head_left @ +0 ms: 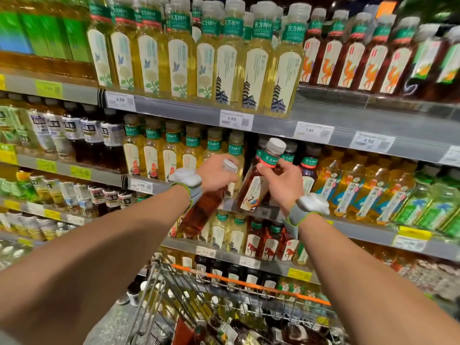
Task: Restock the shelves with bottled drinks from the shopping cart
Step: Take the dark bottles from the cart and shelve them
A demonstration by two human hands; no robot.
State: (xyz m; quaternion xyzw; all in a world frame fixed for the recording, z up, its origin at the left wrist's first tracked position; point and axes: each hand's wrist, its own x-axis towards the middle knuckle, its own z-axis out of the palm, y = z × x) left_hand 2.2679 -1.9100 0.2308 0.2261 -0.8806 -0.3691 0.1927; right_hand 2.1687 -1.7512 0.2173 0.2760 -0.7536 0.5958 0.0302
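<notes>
As dark bottle (pixel 202 213) hangs below left hand (pixel 216 174), tilted bottle (pixel 256 189) in right hand (pixel 281 182)

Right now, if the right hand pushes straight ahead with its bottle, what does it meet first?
Probably the dark bottles on the shelf, behind the tilted bottle the right hand holds; depth is unclear.
</notes>
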